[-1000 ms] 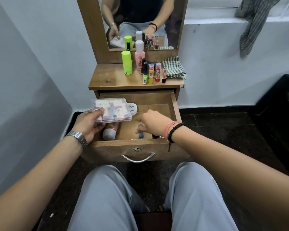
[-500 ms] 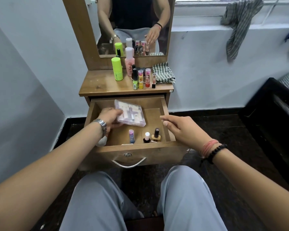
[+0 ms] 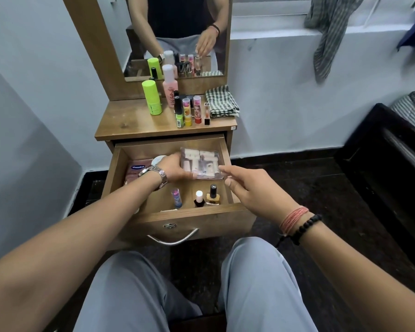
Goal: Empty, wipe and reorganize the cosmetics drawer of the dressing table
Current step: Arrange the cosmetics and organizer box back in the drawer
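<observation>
Left hand (image 3: 175, 169) is gripping clear case (image 3: 200, 164) over drawer (image 3: 227, 159); right hand (image 3: 256, 192) is hovering loose, empty. Advice: keep case level, set flat at back right.

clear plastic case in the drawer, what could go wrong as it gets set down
The left hand holds the clear plastic case by one edge only, so it may tip or slip. Three small bottles stand upright near the drawer front: the blue bottle, the white-capped bottle and the gold nail polish. The left forearm passes close above them and could knock them over.
</observation>
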